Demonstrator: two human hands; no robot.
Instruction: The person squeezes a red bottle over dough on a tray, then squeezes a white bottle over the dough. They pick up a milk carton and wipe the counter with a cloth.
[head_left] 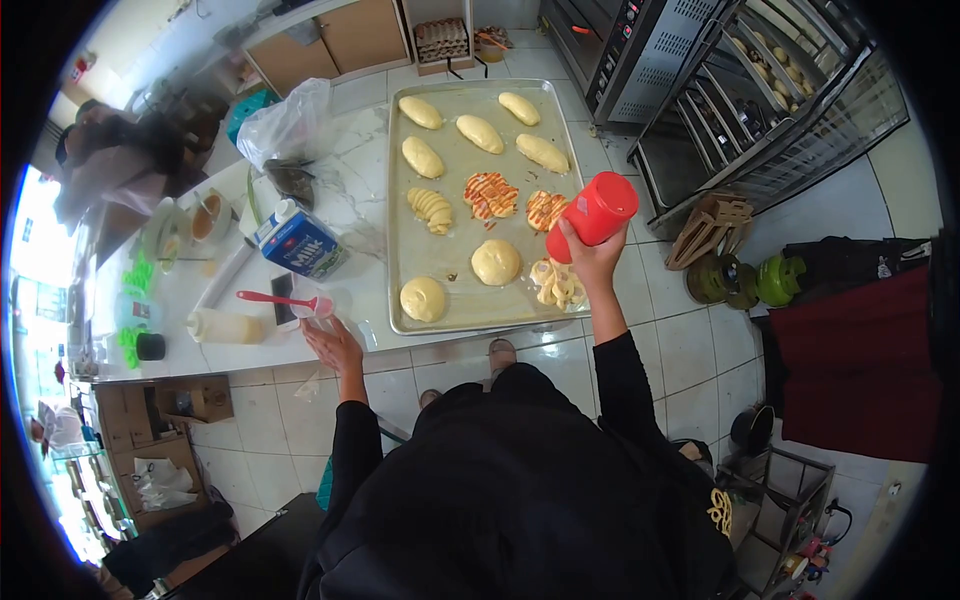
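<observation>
My right hand [597, 258] is wrapped around a red squeeze bottle [603, 205], held tilted over the right side of a large baking tray [403, 318]. Below the bottle are a dough piece with orange-red sauce stripes [543, 211] and a lumpy topped one [556, 284]. Another striped piece [491, 196] lies mid-tray, among plain oval and round doughs [495, 262] and a ridged roll [430, 210]. My left hand [335, 345] is open at the counter's front edge, fingers stretched beside a small clear container [322, 304] with a red-handled brush [275, 298] across it.
On the marble counter [362, 170] stand a blue milk carton [300, 240], a plastic bag [290, 125], a pale squeeze bottle [225, 327] and a bowl [211, 217]. A person [125, 160] is at the far left. An oven [640, 60] and a tray rack [740, 110] stand back right.
</observation>
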